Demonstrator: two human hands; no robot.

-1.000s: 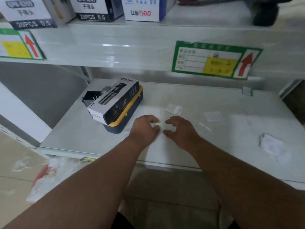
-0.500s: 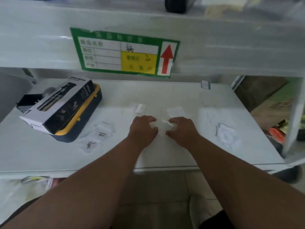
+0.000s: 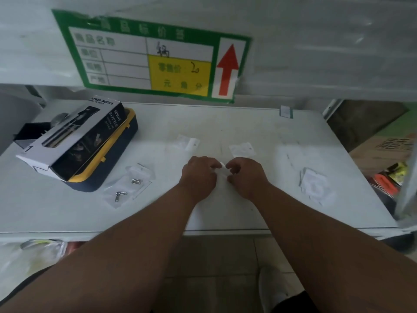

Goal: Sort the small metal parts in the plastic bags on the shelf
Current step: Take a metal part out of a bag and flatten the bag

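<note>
My left hand (image 3: 198, 175) and my right hand (image 3: 244, 176) rest side by side on the white shelf (image 3: 225, 213), fingers curled on a small clear plastic bag (image 3: 222, 169) pinched between them. Its contents are hidden by my fingers. To the left lie two clear bags, each with a small metal part: one (image 3: 136, 181) nearer the box, one (image 3: 119, 196) closer to the shelf edge. Two more small bags lie just beyond my hands, one (image 3: 187, 143) on the left and one (image 3: 242, 149) on the right. A crumpled pile of bags (image 3: 314, 186) sits at the right.
A spray bottle box (image 3: 74, 136) lies on a yellow and dark blue case (image 3: 108, 175) at the shelf's left. A green price label (image 3: 155, 57) with a red arrow hangs on the upper shelf's front edge. Cartons and packets (image 3: 388, 175) crowd the floor at the right.
The view has swung right and closer to the shelf, so the box sits further left. Both hands have closed together on the small bag between them.
</note>
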